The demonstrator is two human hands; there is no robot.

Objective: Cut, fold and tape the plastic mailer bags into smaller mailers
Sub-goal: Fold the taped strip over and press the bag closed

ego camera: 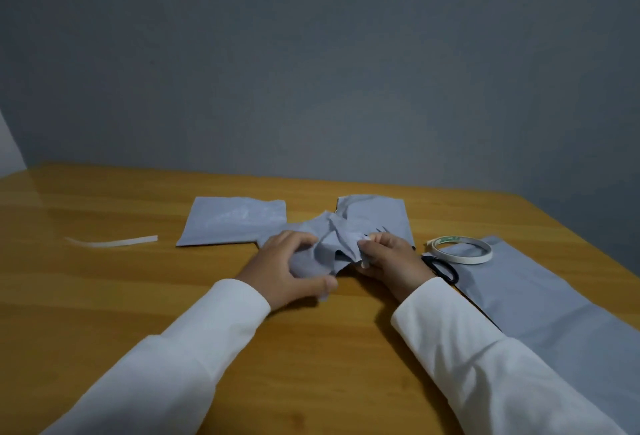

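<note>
Crumpled grey mailer piece [323, 247] mid-table, both grips grasping it: left hand [284, 266] curled round its left side, right hand [388, 258] pinching its right edge. Scissors [441, 268], tape roll [460, 249] just right on flat mailer [554, 303]; finished mailer [235, 221], strip [110, 242] left. Bare table [311, 365] nearside.
</note>
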